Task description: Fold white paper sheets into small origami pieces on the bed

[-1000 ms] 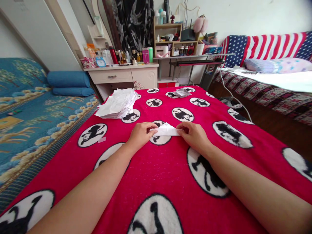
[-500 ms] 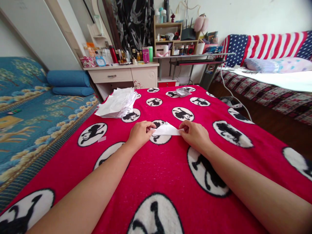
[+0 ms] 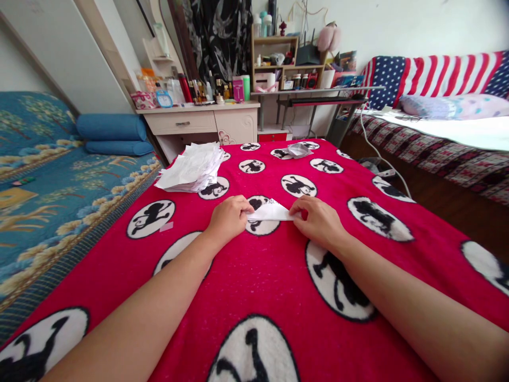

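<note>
A folded white sheet of paper [image 3: 270, 212], roughly triangular with its peak pointing away from me, lies low over the red cloth. Dark printed marks show near its peak. My left hand [image 3: 229, 218] pinches its left corner between thumb and fingers. At the right corner, my right hand [image 3: 316, 218] pinches it in the same way. Both hands are closed, and the fingertips partly hide the paper's two ends.
The red cloth [image 3: 254, 276] with black-and-white ovals covers the table. A stack of loose papers [image 3: 193, 168] sits at the back left, a crumpled grey-white item [image 3: 299, 150] at the back. A small pale scrap [image 3: 166, 226] lies left of my left hand. Blue sofa [image 3: 71, 212] stands left.
The fingers of both hands have shifted slightly at the paper's corners, and less of the printing near its peak shows. The paper stays in about the same place.
</note>
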{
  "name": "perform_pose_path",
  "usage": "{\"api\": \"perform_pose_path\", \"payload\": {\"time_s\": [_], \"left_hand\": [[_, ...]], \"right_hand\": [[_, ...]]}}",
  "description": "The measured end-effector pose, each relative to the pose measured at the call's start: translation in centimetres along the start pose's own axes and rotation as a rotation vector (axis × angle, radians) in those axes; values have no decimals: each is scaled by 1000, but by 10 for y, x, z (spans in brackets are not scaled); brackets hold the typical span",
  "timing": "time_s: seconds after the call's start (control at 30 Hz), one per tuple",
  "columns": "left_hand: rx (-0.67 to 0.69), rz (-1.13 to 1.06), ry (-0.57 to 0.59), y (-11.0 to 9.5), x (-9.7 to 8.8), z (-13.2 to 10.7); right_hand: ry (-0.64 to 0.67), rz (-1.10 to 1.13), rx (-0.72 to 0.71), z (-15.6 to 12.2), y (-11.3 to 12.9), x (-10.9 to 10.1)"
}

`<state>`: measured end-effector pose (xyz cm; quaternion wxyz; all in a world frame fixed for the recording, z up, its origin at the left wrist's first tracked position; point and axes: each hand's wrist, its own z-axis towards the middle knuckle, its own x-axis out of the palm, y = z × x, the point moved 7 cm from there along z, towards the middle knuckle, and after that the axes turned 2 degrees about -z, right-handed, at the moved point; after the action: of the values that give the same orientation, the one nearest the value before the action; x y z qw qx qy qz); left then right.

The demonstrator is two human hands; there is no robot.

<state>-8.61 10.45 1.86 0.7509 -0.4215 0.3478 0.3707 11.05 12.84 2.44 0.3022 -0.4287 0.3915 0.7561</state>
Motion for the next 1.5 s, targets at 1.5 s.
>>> {"api": "perform_pose_path", "payload": {"time_s": [1.5], "left_hand": [[-308,-928,-244,10,-3,1]], "right_hand": [[-173,1065,295,-5,-12,0]]}}
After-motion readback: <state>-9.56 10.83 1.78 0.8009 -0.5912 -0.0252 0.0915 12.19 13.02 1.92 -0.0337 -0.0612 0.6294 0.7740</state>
